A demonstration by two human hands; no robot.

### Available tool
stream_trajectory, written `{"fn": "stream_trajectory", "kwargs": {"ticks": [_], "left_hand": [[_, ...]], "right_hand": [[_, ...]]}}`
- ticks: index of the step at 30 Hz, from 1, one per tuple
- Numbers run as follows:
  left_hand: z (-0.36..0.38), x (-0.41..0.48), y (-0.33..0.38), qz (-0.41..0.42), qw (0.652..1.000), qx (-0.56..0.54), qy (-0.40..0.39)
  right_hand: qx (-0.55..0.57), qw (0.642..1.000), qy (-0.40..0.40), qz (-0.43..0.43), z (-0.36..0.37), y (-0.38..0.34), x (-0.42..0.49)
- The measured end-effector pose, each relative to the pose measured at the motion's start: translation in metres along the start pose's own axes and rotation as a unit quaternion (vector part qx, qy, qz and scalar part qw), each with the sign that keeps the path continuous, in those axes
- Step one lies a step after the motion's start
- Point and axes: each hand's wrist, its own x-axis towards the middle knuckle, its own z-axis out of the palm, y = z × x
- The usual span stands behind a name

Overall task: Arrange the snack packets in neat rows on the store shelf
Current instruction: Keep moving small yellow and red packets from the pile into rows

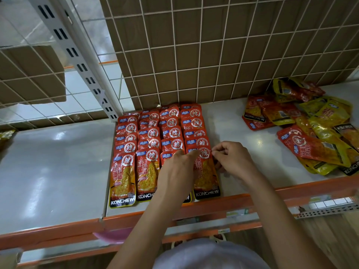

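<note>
Red snack packets [149, 133], four rows

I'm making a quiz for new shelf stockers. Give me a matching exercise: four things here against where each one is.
Things:
1 left hand
2 right hand
3 loose pile of packets
4 cardboard box

Places:
A behind the wire grid, upper left
B resting on the arranged packets, at the front
C at the arranged packets' right edge
D right end of the shelf

Pairs: 1-B; 2-C; 3-D; 4-A
</note>
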Motion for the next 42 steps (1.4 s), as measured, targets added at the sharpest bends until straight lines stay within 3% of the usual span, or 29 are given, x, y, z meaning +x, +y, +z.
{"fn": "stream_trajectory", "kwargs": {"ticks": [16,22,28,36,42], "left_hand": [[-0.004,0.0,-0.004,0.025,1.0,0.011,0.005],[-0.007,0.013,-0.006,0.062,0.985,-0.039,0.156],[-0.005,0.034,-0.003,0.109,0.971,-0.006,0.215],[0.009,0.077,0.043,0.147,0.978,-0.004,0.147],[0.026,0.129,0.102,0.143,0.988,0.009,0.057]], "right_hand": [[0.002,0.999,0.049,-0.012,0.005,0.004,-0.007],[-0.134,0.967,0.195,-0.096,-0.005,0.011,-0.023],[-0.195,0.916,0.333,-0.111,-0.028,0.038,-0.034],[-0.198,0.894,0.394,-0.084,-0.087,0.074,-0.014],[-0.23,0.897,0.355,-0.131,-0.127,0.075,0.024]]}}
